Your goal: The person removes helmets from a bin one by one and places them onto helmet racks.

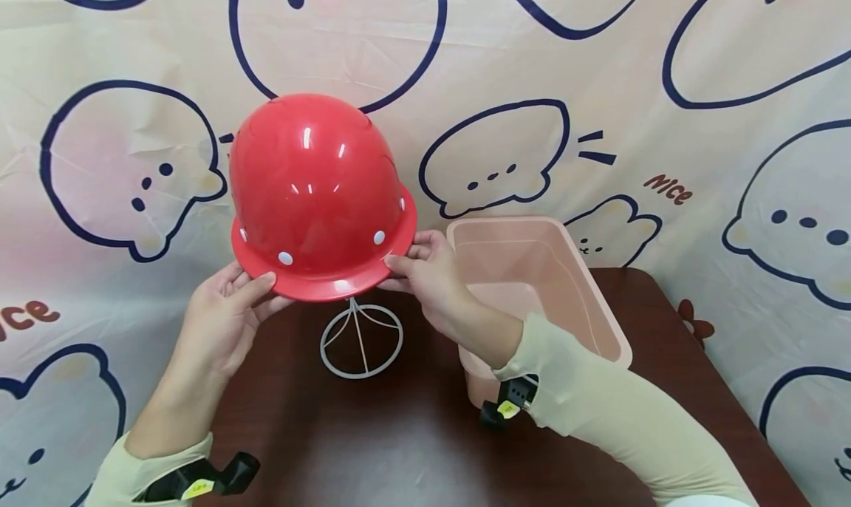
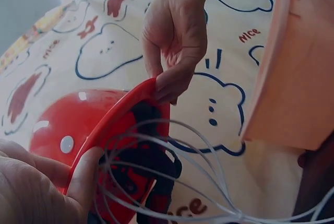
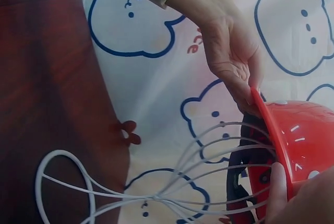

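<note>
A red hard hat (image 1: 319,182) with white rivets sits over a white wire stand (image 1: 355,375), whose round base is on the table. My left hand (image 1: 226,307) pinches the brim at its left, thumb on the edge. Opposite it, my right hand (image 1: 428,278) grips the brim's right side between thumb and fingers. In the left wrist view, the curved wires reach up into the hat beside its dark inner harness (image 2: 162,182). From the right wrist view, the hat's open underside surrounds the top of the stand. Whether the wires touch the shell is hard to see.
A pink plastic bin (image 1: 565,293) stands right of the stand, partly behind my right forearm. The dark brown table (image 1: 372,448) meets a cartoon-printed cloth (image 1: 698,219) at the back and sides.
</note>
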`<state>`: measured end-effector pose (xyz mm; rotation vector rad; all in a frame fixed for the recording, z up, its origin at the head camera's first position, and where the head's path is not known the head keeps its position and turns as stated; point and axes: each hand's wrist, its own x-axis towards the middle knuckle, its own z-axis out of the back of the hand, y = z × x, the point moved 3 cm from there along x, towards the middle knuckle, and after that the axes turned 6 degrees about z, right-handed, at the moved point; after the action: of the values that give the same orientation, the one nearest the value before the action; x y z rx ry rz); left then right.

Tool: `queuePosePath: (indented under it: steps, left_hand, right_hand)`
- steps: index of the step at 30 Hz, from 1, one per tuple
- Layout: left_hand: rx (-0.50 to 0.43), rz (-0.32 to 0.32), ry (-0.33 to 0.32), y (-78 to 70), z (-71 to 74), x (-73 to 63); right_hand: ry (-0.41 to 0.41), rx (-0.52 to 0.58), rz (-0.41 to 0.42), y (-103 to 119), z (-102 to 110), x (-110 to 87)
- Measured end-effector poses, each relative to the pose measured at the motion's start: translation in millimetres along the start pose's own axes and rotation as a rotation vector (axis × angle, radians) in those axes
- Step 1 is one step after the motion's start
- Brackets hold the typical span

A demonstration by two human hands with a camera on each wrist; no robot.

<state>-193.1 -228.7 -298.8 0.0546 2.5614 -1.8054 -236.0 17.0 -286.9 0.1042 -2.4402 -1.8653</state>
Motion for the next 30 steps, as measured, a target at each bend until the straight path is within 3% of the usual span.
queuePosePath:
  steps: [11, 16, 30]
  left_hand:
    - [0.078, 0.052, 0.000, 27.2, 14.3, 0.0]
    - [0.070, 0.077, 0.028, 35.3, 20.9, 0.6]
    - [0.143, 0.139, -0.036, 38.8, 29.0, -1.0]
  right_hand:
    - [-0.022, -0.002, -0.054, -33.9, 6.3, -5.3]
    - [-0.005, 0.022, -0.027, -46.9, 6.7, -8.5]
    - [0.067, 0.049, -0.013, -61.3, 9.1, -14.5]
